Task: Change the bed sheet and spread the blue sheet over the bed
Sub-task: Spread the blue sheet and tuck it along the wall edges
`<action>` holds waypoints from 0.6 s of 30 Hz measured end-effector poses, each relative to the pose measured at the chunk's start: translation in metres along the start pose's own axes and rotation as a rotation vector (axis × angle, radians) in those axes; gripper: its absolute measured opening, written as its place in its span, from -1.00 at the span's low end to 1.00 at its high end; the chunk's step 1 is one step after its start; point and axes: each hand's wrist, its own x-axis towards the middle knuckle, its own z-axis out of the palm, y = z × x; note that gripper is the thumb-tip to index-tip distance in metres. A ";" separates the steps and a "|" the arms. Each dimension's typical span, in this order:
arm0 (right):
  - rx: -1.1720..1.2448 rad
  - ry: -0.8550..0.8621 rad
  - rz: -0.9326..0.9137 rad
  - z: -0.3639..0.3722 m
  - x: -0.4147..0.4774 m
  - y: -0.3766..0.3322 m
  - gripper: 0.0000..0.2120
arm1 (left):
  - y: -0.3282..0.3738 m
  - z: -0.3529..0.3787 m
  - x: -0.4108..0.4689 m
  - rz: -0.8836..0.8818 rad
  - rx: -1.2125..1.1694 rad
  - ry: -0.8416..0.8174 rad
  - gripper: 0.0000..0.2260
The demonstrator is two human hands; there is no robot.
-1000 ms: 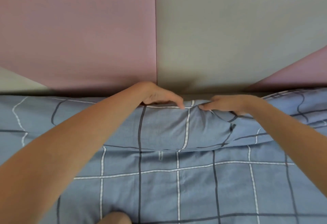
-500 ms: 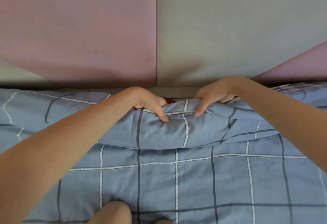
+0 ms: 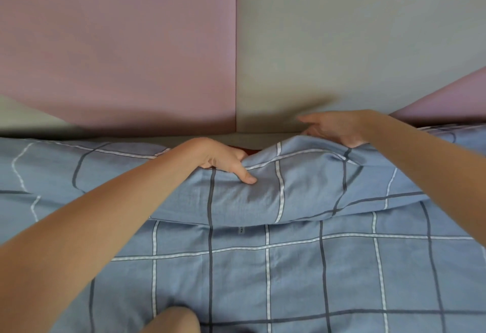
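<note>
The blue sheet (image 3: 289, 267), checked with white and dark lines, covers the bed across the whole lower view. Its far edge is bunched into a thick fold (image 3: 263, 196) along the headboard. My left hand (image 3: 223, 161) grips this fold, thumb on top and fingers tucked behind it. My right hand (image 3: 334, 127) is raised just behind the highest part of the fold, fingers stretched out and apart towards the left, its heel against the cloth. A small dark red patch (image 3: 251, 151) shows behind the fold, beside my left hand.
A padded headboard with pink (image 3: 118, 43) and grey (image 3: 355, 43) panels stands upright right behind the sheet's far edge. A pale strip (image 3: 184, 139) runs between headboard and sheet. My knee (image 3: 171, 319) rests on the sheet at the bottom edge.
Both hands went from lying flat on the fold to gripping and lifting it. Since then my right hand has let go and moved up and right with spread fingers; my left hand keeps its grip.
</note>
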 end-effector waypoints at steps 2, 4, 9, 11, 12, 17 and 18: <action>-0.059 -0.006 0.066 -0.001 -0.003 0.002 -0.46 | -0.001 0.003 0.001 0.026 0.009 0.022 -0.64; -0.314 -0.001 0.113 0.000 -0.009 0.002 -0.67 | 0.000 0.004 0.001 0.038 0.032 0.024 -0.72; -0.615 -0.258 0.115 0.001 -0.022 -0.012 -0.66 | 0.004 0.006 -0.002 0.055 0.054 -0.003 -0.63; -0.515 -0.181 0.027 0.001 -0.018 -0.011 -0.71 | 0.006 0.005 -0.004 0.036 0.014 -0.026 -0.61; -0.407 -0.097 -0.022 0.000 -0.013 -0.010 -0.72 | 0.007 0.004 -0.005 0.014 -0.017 -0.025 -0.62; -0.426 0.294 -0.338 0.008 0.006 -0.016 -0.73 | 0.009 -0.001 -0.005 -0.058 -0.170 0.060 -0.82; -0.537 0.301 -0.325 0.011 0.011 -0.014 -0.73 | 0.010 -0.001 -0.004 -0.056 -0.204 0.091 -0.85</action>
